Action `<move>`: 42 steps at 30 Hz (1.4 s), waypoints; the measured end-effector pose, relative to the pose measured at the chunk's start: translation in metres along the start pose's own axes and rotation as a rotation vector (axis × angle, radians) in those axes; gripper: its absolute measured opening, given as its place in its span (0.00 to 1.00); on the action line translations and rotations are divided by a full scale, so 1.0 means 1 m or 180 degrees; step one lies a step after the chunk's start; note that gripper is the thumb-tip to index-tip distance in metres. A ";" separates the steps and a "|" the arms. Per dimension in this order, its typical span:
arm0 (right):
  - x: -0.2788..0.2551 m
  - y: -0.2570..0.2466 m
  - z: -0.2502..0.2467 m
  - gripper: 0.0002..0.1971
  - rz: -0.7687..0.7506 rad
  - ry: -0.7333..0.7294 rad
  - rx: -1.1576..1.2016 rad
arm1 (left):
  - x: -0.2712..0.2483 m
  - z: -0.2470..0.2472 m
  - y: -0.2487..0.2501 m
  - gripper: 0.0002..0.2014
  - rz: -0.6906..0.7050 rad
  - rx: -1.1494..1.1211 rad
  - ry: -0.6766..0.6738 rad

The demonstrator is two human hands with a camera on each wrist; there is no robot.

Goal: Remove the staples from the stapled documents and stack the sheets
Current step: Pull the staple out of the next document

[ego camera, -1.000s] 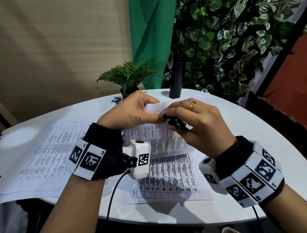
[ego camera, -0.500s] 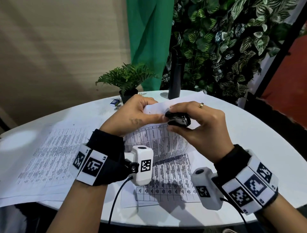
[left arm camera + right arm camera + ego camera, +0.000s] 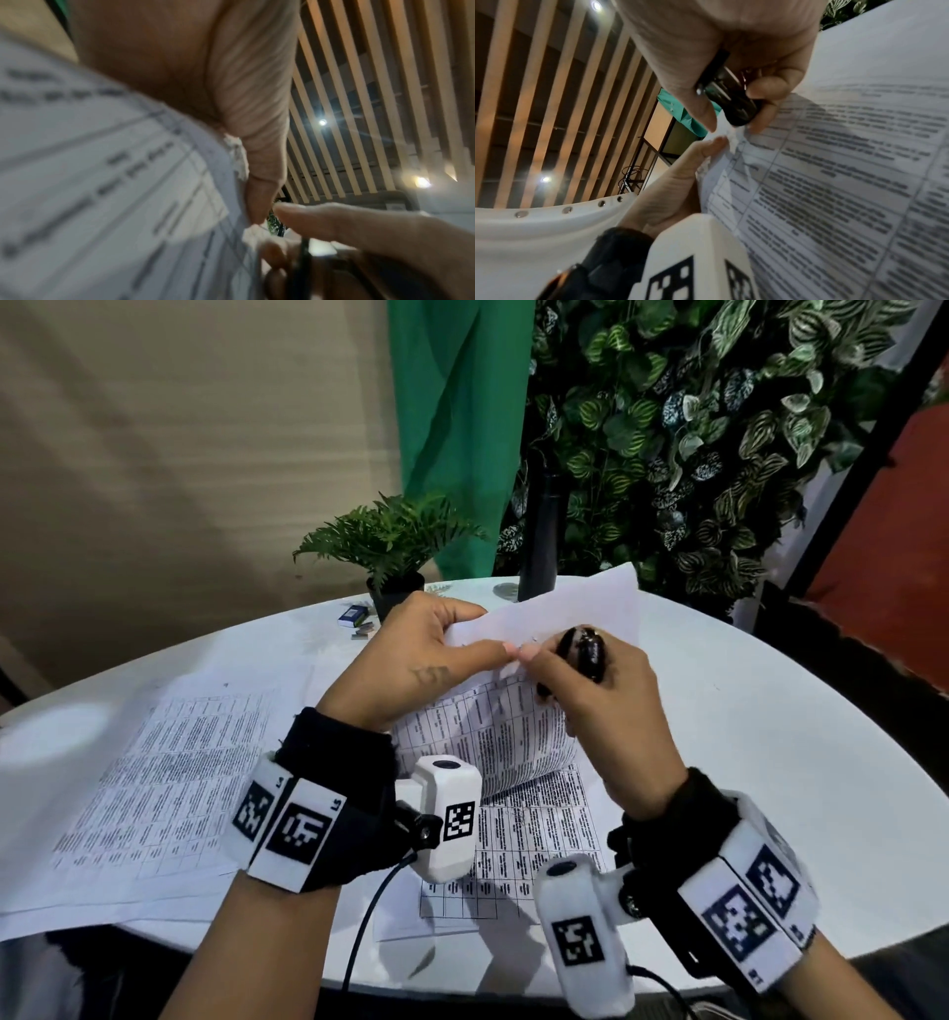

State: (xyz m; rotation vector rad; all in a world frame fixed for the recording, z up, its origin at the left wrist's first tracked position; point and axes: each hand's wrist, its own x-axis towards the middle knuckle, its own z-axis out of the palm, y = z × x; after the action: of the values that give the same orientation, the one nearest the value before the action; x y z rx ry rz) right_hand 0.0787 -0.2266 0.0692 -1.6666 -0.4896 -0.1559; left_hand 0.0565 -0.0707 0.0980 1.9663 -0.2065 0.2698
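Head view is showing a round white table (image 3: 744,721) sitting in front of a beige wall, a green curtain (image 3: 457,428) and a big wall of variegated leaves (image 3: 719,428), with a red panel off at the far right. Toward the back edge a small potted fern (image 3: 390,541) is standing next to a black post (image 3: 539,531), and a little staple box (image 3: 353,614) is lying just left of the pot.

Front and center, the person is working on a stapled document (image 3: 493,726). The left hand (image 3: 416,660) is pinching the top corner of it, thumb on the near side and fingers curled over the back, so the upper sheets are lifting off the table while the bottom page is lying flat. The right hand (image 3: 601,706) is gripping a black staple remover (image 3: 585,654) with fingers wrapped around it, thumb tip touching the same paper corner right beside the left thumb. Right wrist view is showing the remover's nose sitting right at that ragged corner (image 3: 731,140); whether a staple is in there is too blurry to call.

Loose printed sheets (image 3: 154,793) are spreading over the left side, hanging past the near rim. The table's right half is lying bare white, all the way to the curved edge.
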 end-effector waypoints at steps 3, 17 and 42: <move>0.002 0.000 0.004 0.10 0.0181 0.0020 0.0120 | -0.003 0.005 0.000 0.17 0.0043 0.0064 0.0159; -0.003 0.000 0.012 0.08 -0.1244 0.0414 -0.1640 | -0.003 0.012 -0.005 0.09 -0.0201 0.0140 0.0585; 0.006 0.004 0.003 0.06 -0.0792 -0.0018 -0.0889 | -0.003 0.008 0.004 0.04 -0.0621 -0.0449 0.0252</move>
State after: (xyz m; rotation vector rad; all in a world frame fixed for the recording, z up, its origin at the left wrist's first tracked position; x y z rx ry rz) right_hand 0.0852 -0.2230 0.0678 -1.8733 -0.7042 -0.4183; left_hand 0.0528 -0.0796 0.0979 1.8169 0.0177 0.1998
